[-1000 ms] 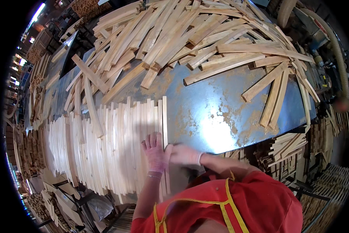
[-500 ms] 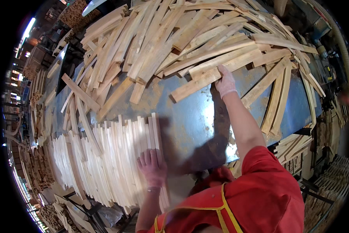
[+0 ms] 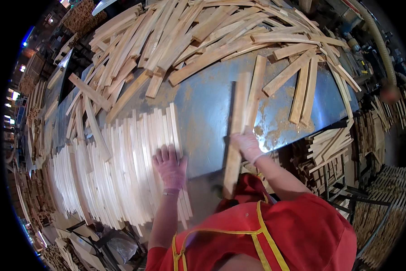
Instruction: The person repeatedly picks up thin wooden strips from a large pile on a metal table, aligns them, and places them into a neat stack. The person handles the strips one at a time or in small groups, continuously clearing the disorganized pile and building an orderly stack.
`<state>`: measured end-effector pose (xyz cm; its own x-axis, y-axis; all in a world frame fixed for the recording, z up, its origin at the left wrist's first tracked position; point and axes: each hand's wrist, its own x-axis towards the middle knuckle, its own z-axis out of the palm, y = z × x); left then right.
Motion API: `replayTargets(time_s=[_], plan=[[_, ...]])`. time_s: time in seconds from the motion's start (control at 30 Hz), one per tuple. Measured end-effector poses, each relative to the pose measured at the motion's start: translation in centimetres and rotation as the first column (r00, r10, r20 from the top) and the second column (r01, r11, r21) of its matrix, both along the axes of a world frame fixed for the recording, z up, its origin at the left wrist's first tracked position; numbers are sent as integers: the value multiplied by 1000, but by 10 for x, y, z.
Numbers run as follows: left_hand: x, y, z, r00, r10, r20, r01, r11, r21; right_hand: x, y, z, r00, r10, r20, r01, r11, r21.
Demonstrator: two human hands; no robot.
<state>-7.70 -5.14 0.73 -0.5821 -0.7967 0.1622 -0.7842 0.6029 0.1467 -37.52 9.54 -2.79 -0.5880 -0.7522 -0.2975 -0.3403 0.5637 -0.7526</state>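
My right hand (image 3: 247,143), in a pale glove, is closed around a wooden strip (image 3: 232,174) at the near side of the table. The strip is blurred and points away from me. A second strip (image 3: 257,86) runs beside it down to my fingers; I cannot tell whether it is gripped too. My left hand (image 3: 170,167), gloved in pink, lies with fingers stretched out on the right end of a row of pale wooden strips (image 3: 121,167). These strips lie side by side, their ends uneven.
A loose heap of wooden strips (image 3: 180,36) covers the far side of the metal table (image 3: 203,108). Several strips lie askew at the right (image 3: 302,90). More wood is stacked below the right table edge (image 3: 329,147). A ribbed hose (image 3: 375,40) hangs at the far right.
My right hand has drawn back from the heap toward me, and the strip has swung to point away from me. My left hand stays on the row. The view has shifted slightly.
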Motion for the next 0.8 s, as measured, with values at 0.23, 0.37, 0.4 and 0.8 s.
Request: replayTargets(time_s=[0.23, 0.37, 0.4, 0.8], plan=[[19, 47, -6, 988, -121, 96, 116, 991, 65, 117, -75, 45, 950, 234, 207, -217, 971, -102], [29, 53, -7, 976, -106, 191, 88, 991, 99, 28, -90, 88, 861, -72, -503, 51, 997, -56], [26, 53, -4, 975, -102, 199, 86, 992, 91, -6, -76, 83, 733, -93, -673, 100, 995, -28], [-28, -1, -12, 994, -76, -73, 75, 997, -11, 129, -18, 44, 921, 207, 329, -228, 973, 26]])
